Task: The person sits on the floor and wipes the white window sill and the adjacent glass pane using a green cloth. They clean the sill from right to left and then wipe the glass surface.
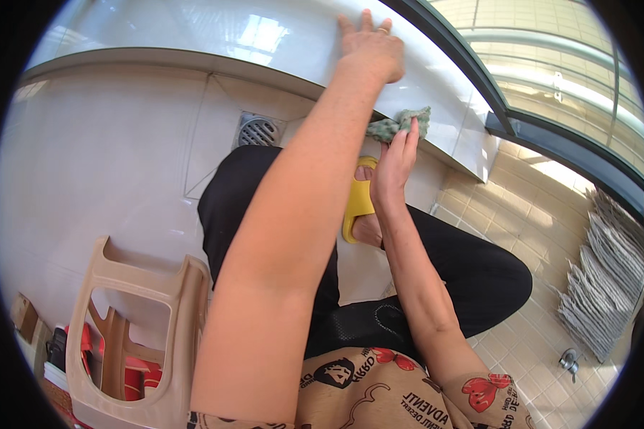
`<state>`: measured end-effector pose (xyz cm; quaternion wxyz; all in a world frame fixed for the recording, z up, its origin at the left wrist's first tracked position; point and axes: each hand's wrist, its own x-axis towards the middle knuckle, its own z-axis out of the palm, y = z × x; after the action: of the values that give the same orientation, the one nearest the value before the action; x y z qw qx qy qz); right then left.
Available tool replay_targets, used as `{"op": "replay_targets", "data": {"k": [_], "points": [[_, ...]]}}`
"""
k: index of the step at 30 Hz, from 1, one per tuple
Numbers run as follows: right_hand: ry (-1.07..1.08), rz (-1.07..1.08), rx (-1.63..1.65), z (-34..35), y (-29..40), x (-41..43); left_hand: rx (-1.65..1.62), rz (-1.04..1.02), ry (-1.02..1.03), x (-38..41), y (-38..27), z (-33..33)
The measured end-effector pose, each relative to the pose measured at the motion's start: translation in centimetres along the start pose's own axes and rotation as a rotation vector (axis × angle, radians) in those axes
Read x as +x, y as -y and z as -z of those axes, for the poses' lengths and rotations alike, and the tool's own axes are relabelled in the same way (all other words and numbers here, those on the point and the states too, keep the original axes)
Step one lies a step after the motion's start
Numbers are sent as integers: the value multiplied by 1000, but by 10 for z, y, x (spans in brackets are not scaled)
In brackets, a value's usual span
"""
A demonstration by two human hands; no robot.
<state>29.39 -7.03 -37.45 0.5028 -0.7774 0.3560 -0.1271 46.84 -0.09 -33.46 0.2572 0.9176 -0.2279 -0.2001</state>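
Fingers spread, my left hand (pixel 373 48) rests palm down on the glossy white tiled ledge (pixel 193 27), holding nothing. My right hand (pixel 397 166) holds a bunched green-and-grey cloth (pixel 414 119) against the ledge's front edge. One end of the cloth lies over the top, while another part hangs at the front face. The right fingers stretch along the cloth, and its underside is hidden. My left forearm crosses in front of part of the ledge's edge.
Below the ledge is a square metal floor drain (pixel 257 131). A beige plastic stool (pixel 131 279) stands at left, with red items behind it. A dark-framed glass panel (pixel 461 59) borders the ledge. At right are a grey string mop head (pixel 604 284) and a metal fitting (pixel 569 362). A yellow slipper (pixel 359 198) is on my foot.
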Motion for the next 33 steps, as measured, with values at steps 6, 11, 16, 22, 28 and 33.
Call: {"op": "replay_targets", "data": {"k": [6, 11, 16, 22, 28, 33], "points": [[30, 252, -340, 10, 6, -11, -420, 114, -15, 3, -3, 27], [136, 669, -333, 2, 52, 17, -383, 91, 13, -11, 12, 59], [454, 783, -589, -22, 68, 62, -451, 83, -156, -22, 42, 86], [406, 777, -626, 3, 48, 77, -509, 49, -332, -53, 57, 113], [700, -2, 536, -14, 123, 70, -401, 161, -106, -62, 45, 117], [967, 80, 542, -38, 169, 64, -459, 260, -372, -47, 53, 101]]}}
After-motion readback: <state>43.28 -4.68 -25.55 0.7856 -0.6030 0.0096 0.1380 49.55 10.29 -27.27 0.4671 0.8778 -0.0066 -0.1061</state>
